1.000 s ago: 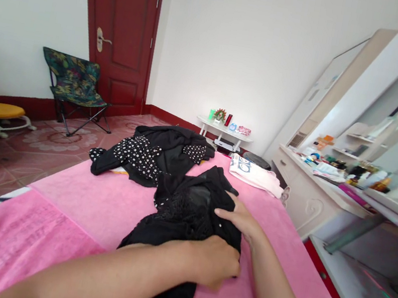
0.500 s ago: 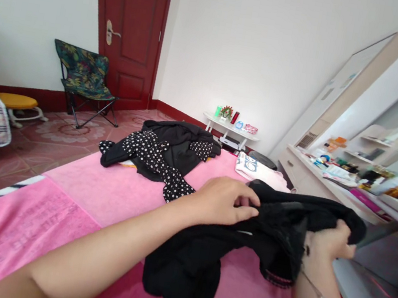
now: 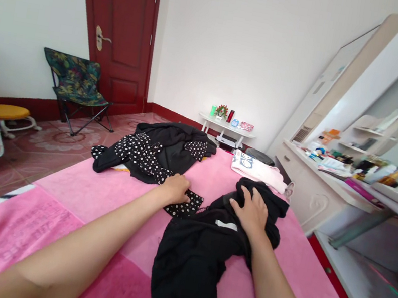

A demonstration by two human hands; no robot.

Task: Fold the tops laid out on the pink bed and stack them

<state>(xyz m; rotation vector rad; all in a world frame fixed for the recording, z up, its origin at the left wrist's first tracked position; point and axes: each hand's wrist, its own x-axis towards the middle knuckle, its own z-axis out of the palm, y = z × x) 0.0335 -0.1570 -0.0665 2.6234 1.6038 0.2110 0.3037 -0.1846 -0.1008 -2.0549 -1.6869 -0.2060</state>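
Observation:
A black garment (image 3: 191, 264) lies rumpled on the pink bed cover (image 3: 100, 193), with a small white patch near its middle. My right hand (image 3: 251, 211) rests on its upper part, fingers spread. Farther left, my left hand (image 3: 176, 189) is closed at the polka-dot black cloth (image 3: 145, 152), near its right end; its fingertips are partly hidden. That cloth lies against a heap of plain black clothing (image 3: 174, 137) at the far side of the bed.
Folded white and pink cloth (image 3: 260, 172) lies at the bed's far right. A dresser (image 3: 315, 184) with bottles stands on the right. Beyond the bed are a low white shelf (image 3: 226, 124), a folding chair (image 3: 76, 82), a yellow stool (image 3: 7, 112) and a red door (image 3: 127, 30).
The black garment has come down onto the bed, and my right hand has moved left and opened on it. My left hand has left that garment and moved left to the polka-dot cloth.

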